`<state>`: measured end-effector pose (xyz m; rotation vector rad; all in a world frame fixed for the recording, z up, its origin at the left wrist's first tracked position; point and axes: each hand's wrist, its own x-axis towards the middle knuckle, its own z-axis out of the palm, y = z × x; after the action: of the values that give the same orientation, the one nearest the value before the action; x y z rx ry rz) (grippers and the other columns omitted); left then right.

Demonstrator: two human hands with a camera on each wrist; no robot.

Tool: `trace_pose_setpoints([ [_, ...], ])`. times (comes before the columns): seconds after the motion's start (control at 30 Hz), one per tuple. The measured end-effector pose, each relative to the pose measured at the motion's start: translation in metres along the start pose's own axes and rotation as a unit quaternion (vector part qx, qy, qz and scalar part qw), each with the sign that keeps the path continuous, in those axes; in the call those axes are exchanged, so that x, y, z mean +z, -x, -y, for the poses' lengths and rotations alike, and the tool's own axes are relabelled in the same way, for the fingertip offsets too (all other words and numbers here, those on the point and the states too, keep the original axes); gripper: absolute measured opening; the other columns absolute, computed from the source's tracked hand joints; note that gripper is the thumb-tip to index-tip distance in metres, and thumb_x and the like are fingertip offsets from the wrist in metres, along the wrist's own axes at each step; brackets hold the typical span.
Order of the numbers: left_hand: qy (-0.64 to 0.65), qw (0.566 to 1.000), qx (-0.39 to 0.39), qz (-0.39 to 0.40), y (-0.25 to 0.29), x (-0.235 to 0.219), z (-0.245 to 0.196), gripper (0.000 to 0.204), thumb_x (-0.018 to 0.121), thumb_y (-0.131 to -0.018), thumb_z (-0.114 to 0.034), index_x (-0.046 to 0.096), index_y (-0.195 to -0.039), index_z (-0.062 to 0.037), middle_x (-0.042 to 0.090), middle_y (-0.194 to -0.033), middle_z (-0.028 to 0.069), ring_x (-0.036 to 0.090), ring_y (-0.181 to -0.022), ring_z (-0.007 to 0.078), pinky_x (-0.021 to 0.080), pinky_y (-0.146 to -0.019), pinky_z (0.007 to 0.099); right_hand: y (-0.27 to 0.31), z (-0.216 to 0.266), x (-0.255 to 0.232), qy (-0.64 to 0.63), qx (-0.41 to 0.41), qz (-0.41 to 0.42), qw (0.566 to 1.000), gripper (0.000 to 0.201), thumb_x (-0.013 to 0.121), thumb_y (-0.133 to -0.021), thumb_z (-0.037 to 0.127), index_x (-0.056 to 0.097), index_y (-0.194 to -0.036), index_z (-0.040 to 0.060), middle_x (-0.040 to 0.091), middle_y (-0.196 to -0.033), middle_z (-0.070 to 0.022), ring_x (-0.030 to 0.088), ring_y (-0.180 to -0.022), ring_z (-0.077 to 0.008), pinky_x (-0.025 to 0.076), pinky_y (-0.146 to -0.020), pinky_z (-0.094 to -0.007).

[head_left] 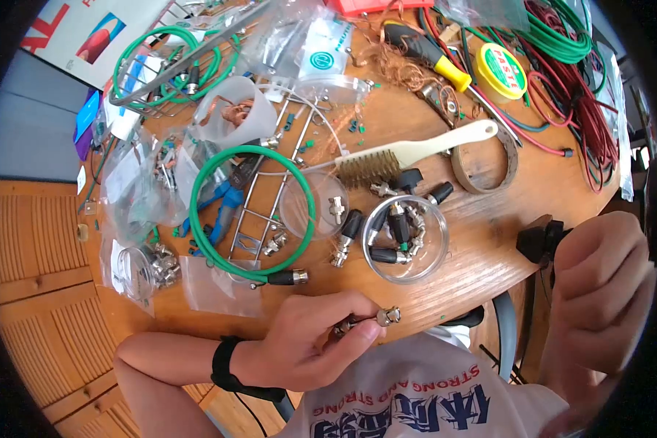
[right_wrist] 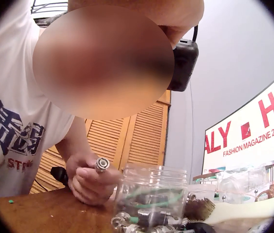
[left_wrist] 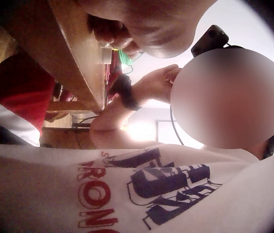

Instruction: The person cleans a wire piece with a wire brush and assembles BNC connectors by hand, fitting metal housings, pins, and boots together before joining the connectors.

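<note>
My left hand (head_left: 310, 343) pinches a metal BNC connector (head_left: 389, 315) between thumb and fingers, low at the table's front edge in the head view. The right wrist view shows that connector (right_wrist: 102, 165) with its round open end toward the camera. My right hand (head_left: 602, 292) is raised at the right with curled fingers, and nothing shows in it; in the left wrist view it is up beside the blurred face. Ahead of the left hand stands a clear round jar (head_left: 446, 244) holding several connectors with black sleeves. Left of it lies a green cable loop (head_left: 195, 197) ending in a BNC plug (head_left: 288, 277).
A wire brush (head_left: 431, 148), a tape ring (head_left: 458, 171) and a paste tub (head_left: 500, 73) lie beyond the jar. Blue-handled pliers (head_left: 226, 212), a wire rack (head_left: 252, 212) and bagged parts (head_left: 146, 182) crowd the left. Red and green cables (head_left: 591, 139) are coiled far right.
</note>
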<state>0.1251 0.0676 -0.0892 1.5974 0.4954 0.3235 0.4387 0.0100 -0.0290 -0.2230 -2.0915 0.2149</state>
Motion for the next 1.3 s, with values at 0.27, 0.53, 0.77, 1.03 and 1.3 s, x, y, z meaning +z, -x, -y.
trace_pose_setpoints([
  [0.27,-0.005,1.000,-0.019,-0.019,0.006,0.004,0.004,0.014,0.063,-0.104,-0.015,0.066,-0.103,-0.0010,0.065,-0.073,0.0077,0.059,-0.058,0.0149,0.044,-0.054,0.0299,-0.018,-0.021,0.018,0.057,0.142,0.045,0.987,0.053,0.054,-0.107,0.040,0.075,-0.078,0.0023,0.043,-0.049,0.0034,0.040,-0.037,-0.0093,0.033,-0.039,-0.0244],
  [0.53,-0.015,0.999,-0.002,-0.035,0.006,0.009,0.007,0.020,0.061,-0.106,-0.019,0.065,-0.099,-0.0001,0.062,-0.070,0.0060,0.055,-0.057,0.0106,0.041,-0.053,0.0289,-0.011,-0.039,0.021,0.078,0.128,0.015,0.989,0.040,0.056,-0.098,0.028,0.074,-0.077,-0.0007,0.043,-0.052,-0.0003,0.040,-0.039,-0.0158,0.028,-0.040,-0.0326],
  [0.77,0.001,1.000,0.003,-0.030,0.006,0.011,0.004,0.021,0.057,-0.108,-0.016,0.063,-0.099,0.0018,0.068,-0.083,0.0014,0.051,-0.064,0.0028,0.041,-0.057,0.0237,-0.010,-0.041,0.024,0.081,0.131,0.000,0.988,0.035,0.059,-0.094,0.024,0.073,-0.073,-0.0006,0.044,-0.051,-0.0023,0.040,-0.039,-0.0180,0.031,-0.041,-0.0332],
  [1.03,-0.001,1.000,-0.004,-0.010,0.007,0.006,0.004,0.019,0.059,-0.107,-0.017,0.065,-0.101,0.0003,0.067,-0.080,0.0015,0.053,-0.066,0.0035,0.042,-0.059,0.0241,-0.012,-0.041,0.022,0.101,0.147,0.024,0.984,0.039,0.057,-0.096,0.027,0.073,-0.073,-0.0009,0.042,-0.049,-0.0023,0.039,-0.037,-0.0179,0.030,-0.040,-0.0337],
  [1.3,0.024,0.997,0.055,-0.039,0.007,0.010,0.014,0.020,0.060,-0.107,-0.018,0.064,-0.099,0.0007,0.067,-0.079,0.0044,0.057,-0.066,0.0074,0.045,-0.058,0.0262,-0.011,-0.039,0.027,0.123,0.180,0.012,0.976,0.047,0.055,-0.100,0.036,0.073,-0.073,0.0011,0.040,-0.049,0.0000,0.035,-0.038,-0.0156,0.026,-0.041,-0.0334],
])
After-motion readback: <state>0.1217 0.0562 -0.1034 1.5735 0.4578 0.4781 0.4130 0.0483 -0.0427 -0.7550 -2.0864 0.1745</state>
